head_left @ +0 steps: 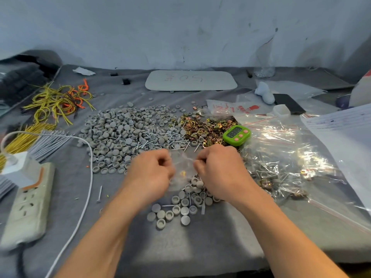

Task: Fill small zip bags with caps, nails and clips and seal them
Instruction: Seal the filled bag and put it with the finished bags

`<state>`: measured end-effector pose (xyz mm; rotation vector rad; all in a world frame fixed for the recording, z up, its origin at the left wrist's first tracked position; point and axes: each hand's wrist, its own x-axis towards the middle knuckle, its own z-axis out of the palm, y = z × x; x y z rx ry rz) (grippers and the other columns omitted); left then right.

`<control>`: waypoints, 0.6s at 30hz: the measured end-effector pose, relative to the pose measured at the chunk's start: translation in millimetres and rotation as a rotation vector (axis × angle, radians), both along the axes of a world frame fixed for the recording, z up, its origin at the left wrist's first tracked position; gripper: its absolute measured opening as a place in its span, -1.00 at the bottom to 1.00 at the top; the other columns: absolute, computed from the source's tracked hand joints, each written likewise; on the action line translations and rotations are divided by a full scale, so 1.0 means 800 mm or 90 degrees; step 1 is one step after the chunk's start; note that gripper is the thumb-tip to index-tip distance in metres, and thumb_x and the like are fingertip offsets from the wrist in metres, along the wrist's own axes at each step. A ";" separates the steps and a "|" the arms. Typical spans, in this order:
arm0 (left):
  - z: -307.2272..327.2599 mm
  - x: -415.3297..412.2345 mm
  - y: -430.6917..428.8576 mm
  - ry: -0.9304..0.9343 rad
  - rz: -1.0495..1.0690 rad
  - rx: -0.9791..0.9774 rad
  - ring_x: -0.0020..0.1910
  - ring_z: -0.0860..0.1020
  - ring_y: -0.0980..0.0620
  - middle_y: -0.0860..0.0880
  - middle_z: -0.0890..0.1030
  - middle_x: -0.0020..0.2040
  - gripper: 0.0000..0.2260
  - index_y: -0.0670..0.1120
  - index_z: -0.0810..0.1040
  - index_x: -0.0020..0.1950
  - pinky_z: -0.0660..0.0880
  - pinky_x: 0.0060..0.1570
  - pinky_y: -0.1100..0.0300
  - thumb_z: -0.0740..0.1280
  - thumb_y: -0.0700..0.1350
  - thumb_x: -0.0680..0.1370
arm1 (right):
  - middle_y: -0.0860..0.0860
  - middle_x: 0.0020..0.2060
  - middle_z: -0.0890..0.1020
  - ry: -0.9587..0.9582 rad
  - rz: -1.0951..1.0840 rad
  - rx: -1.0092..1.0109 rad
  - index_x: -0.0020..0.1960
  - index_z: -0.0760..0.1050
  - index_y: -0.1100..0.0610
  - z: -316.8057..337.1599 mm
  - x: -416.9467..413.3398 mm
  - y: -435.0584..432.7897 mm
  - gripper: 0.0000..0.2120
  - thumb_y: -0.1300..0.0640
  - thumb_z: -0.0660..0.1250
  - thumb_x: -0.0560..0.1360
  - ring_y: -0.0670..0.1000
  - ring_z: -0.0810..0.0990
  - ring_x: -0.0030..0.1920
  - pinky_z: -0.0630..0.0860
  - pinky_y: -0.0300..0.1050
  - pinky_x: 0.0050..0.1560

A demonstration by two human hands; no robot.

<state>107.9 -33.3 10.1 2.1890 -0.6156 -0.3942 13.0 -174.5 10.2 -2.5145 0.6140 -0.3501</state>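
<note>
Reaches in from the near edge with both bare forearms [112, 227], converging toward the middle. Holds left hand [149, 173] and right hand [218, 171] side by side, knuckles up, close but not touching. Curls the fingers [201, 159] of both inward, pinching a small clear bag [181, 161] by its left and right sides.

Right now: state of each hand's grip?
Left hand: closed, pinching the zip bag.
Right hand: closed, pinching the same bag's other side.
</note>
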 end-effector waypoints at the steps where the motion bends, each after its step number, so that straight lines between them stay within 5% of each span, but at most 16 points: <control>1: 0.001 0.001 0.006 -0.115 0.034 0.056 -0.38 0.51 0.13 0.07 0.56 -0.36 -0.75 -0.07 0.49 -0.30 0.39 -0.35 0.18 0.46 -0.23 0.53 | -0.09 -0.50 0.53 0.011 -0.009 0.004 -0.43 0.44 0.02 -0.003 -0.001 0.001 -0.60 0.10 0.32 0.59 -0.12 0.49 -0.43 0.26 -0.29 -0.45; 7: 0.000 -0.009 0.015 -0.410 0.151 0.078 -0.38 0.46 0.07 0.15 0.54 -0.38 -0.96 0.14 0.51 -0.13 0.30 -0.27 0.11 0.36 0.04 0.47 | -0.03 -0.41 0.63 0.020 -0.048 -0.024 -0.29 0.58 0.06 -0.014 -0.001 0.018 -0.71 -0.04 0.30 0.53 0.07 0.62 -0.31 0.61 -0.04 -0.20; 12: -0.013 -0.016 0.004 -0.365 0.140 -0.008 -0.42 0.46 0.15 0.12 0.54 -0.42 -0.96 0.11 0.64 -0.06 0.29 -0.36 0.19 0.39 -0.02 0.53 | -0.17 -0.40 0.62 -0.268 -0.063 0.034 -0.21 0.66 -0.03 -0.015 -0.003 0.035 -0.93 0.08 0.52 0.44 -0.15 0.59 -0.35 0.46 -0.33 -0.32; 15: -0.020 -0.019 -0.001 -0.351 0.142 -0.049 -0.38 0.52 -0.01 0.09 0.56 -0.41 -0.90 0.12 0.66 0.02 0.36 -0.30 0.14 0.38 -0.04 0.56 | -0.20 -0.23 0.71 -0.321 0.020 0.081 -0.09 0.74 -0.02 -0.018 -0.001 0.048 -0.84 0.22 0.46 0.50 -0.16 0.64 -0.26 0.51 -0.30 -0.23; 18: -0.020 -0.017 -0.003 -0.365 0.142 -0.070 -0.43 0.46 0.07 0.13 0.51 -0.44 -0.87 0.13 0.67 0.04 0.29 -0.37 0.19 0.37 -0.07 0.57 | -0.17 -0.35 0.67 -0.310 0.020 0.133 0.00 0.76 0.01 -0.020 0.003 0.044 -0.81 0.22 0.40 0.52 -0.24 0.60 -0.34 0.43 -0.40 -0.32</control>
